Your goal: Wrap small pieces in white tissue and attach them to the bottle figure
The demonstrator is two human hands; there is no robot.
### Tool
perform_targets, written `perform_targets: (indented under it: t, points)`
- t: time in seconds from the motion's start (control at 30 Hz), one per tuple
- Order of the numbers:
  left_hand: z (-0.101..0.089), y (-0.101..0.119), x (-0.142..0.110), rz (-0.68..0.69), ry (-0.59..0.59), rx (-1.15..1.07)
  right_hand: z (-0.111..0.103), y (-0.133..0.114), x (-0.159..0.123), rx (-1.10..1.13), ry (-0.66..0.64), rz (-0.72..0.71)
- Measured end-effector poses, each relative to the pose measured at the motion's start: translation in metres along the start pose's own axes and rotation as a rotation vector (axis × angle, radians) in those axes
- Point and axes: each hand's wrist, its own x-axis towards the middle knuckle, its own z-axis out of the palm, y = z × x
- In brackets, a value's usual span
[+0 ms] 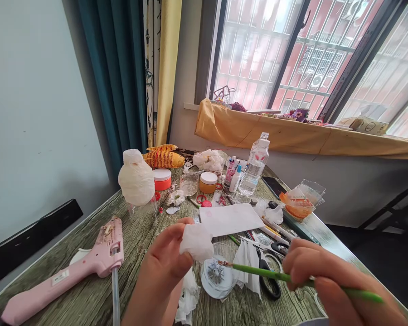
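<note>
My left hand [161,267] is closed in a pinch on a small white wad of tissue [196,241], held up above the table. My right hand [321,278] grips a green-handled brush [268,272] that points left, its tip just under the wad. Below both stands a clear plastic cup [217,277] with a metallic piece in it. A pair of black-handled scissors [270,276] lies beside the cup, on white tissue sheets [248,267].
A pink glue gun [68,271] lies at the left of the wooden table [143,228]. Further back are a white wrapped ball on a cup [136,179], orange paper fish [163,158], jars, a water bottle [255,165], a white card [229,218], a phone [274,184] and pens.
</note>
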Motion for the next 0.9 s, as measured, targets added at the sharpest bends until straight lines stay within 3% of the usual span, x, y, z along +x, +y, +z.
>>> perform_targets:
  t: [0.1, 0.3, 0.4, 0.5, 0.6, 0.77, 0.9]
  points:
    - [0.001, 0.000, -0.001, -0.016, -0.056, 0.042, 0.012, -0.005, 0.011, 0.003, -0.073, -0.019]
    - [0.001, -0.001, 0.001, 0.049, -0.257, 0.235, 0.019, -0.010, 0.012, -0.009, 0.008, 0.086]
    - [0.000, -0.005, 0.001, 0.008, -0.290, 0.291, 0.024, -0.012, 0.020, -0.006, 0.055, 0.045]
    - [-0.003, -0.009, 0.001, 0.003, -0.339, 0.374, 0.028, -0.014, 0.026, -0.021, 0.001, 0.031]
    - [-0.004, -0.012, 0.001, 0.045, -0.372, 0.434, 0.032, -0.019, 0.027, -0.027, -0.015, 0.098]
    - [-0.005, -0.014, 0.002, 0.100, -0.397, 0.454, 0.036, -0.024, 0.025, 0.007, 0.132, 0.222]
    - [-0.005, -0.014, 0.001, 0.086, -0.383, 0.452, 0.034, -0.017, 0.024, 0.051, 0.101, 0.279]
